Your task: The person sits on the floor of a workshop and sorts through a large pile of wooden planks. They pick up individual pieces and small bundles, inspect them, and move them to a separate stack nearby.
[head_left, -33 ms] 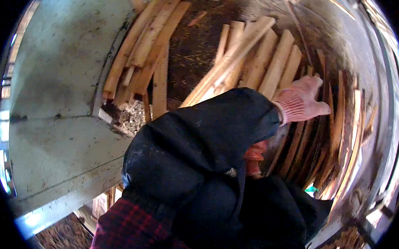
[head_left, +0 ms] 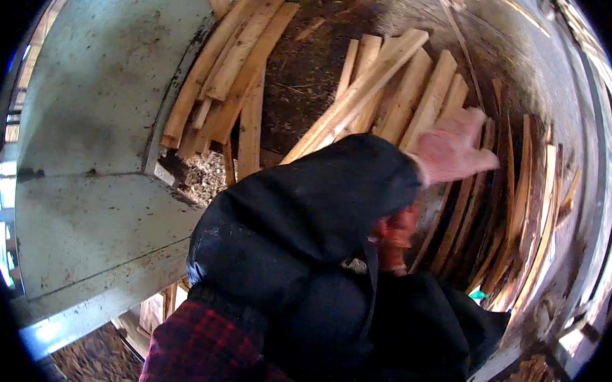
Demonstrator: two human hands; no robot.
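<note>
My left hand [head_left: 453, 149], in a pale pink knitted work glove, reaches across to the right with thumb and fingers apart. Nothing shows in its grasp. It hovers over or beside the upper ends of dark, bark-edged wood strips [head_left: 462, 216] that lie side by side on the right. Just left of it are several paler boards [head_left: 402, 103], one slanting across the others. Below the left forearm, my right hand [head_left: 395, 240] shows only in part as a redder glove. Its fingers are hidden behind the black left sleeve, so its grip cannot be made out.
A pale green metal machine panel [head_left: 102, 118] stands on the left. Beside it lies a stack of sawn boards [head_left: 240, 56] with wood chips [head_left: 208, 175] at their near end. Dark, debris-strewn ground [head_left: 298, 73] lies between the board groups. Grey rails [head_left: 599, 206] run along the right edge.
My left hand has drawn slightly left, from the strips toward the paler boards. A little more of the right glove shows. The view has shifted slightly.
</note>
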